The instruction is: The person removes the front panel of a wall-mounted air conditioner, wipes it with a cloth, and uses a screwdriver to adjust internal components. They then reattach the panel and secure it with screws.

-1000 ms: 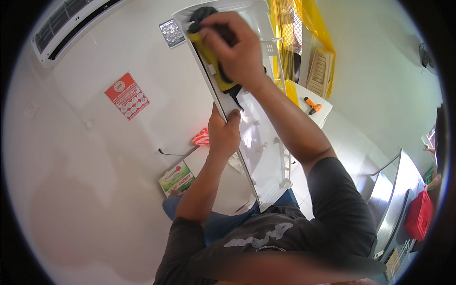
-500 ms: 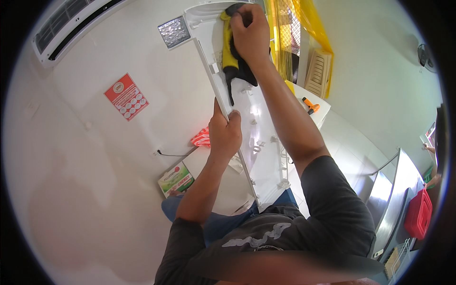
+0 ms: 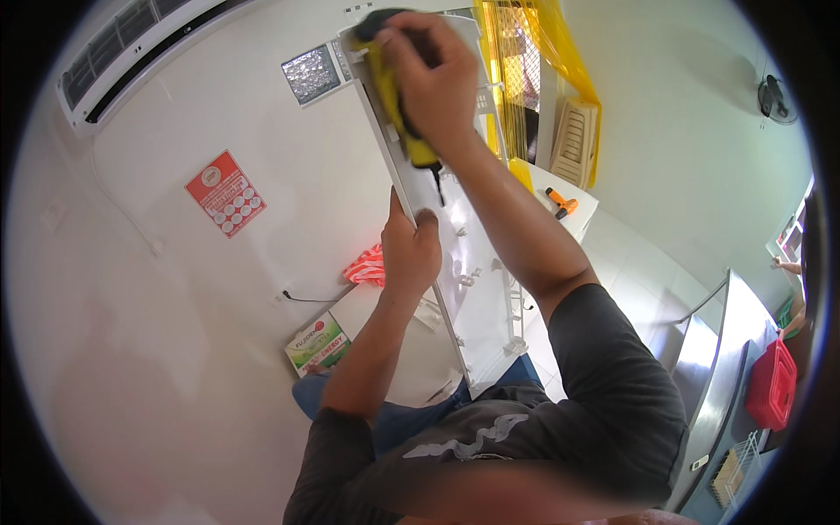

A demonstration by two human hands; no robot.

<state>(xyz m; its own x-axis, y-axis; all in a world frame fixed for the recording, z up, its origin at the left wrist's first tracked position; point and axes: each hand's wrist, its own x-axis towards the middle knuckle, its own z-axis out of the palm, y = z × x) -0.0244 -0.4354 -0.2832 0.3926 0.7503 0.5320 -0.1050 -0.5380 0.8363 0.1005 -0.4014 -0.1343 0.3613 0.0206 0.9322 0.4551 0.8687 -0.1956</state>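
While I can place both hands on the feed, the upper one is smeared. Left hand [image 3: 413, 249] holds the left long edge of the white moulded plastic panel [image 3: 479, 306]: thumb on the inner face, other fingers behind it, so I can't see their grip. Right hand [image 3: 435, 79] has its fingers closed around the black upper end of a yellow-and-black handheld item [image 3: 423, 154]; fingertips blurred, exact type unclear. Its thin dark tip points down over the panel's inner face; I can't tell if it touches.

Panel stands tilted in front of the torso, low end at the lap. Right forearm hides part of its right side; far end sits behind the right hand and item. Clips on the inner face are readable only lower down.

Red-and-white striped bag [image 3: 366, 265] is partly covered by the left hand and forearm. Green-and-white box [image 3: 317, 344] is by the surface [image 3: 381, 311] at left, lower corner hidden by the leg. Orange-and-black pistol-grip driver [image 3: 562, 201] lies on the other surface [image 3: 577, 220], mostly clear to me. Wall air conditioner [image 3: 131, 54] is cut by the top rim. Someone else's hand [image 3: 787, 265] shows at the right rim, rest of that person lost in the dark edge.
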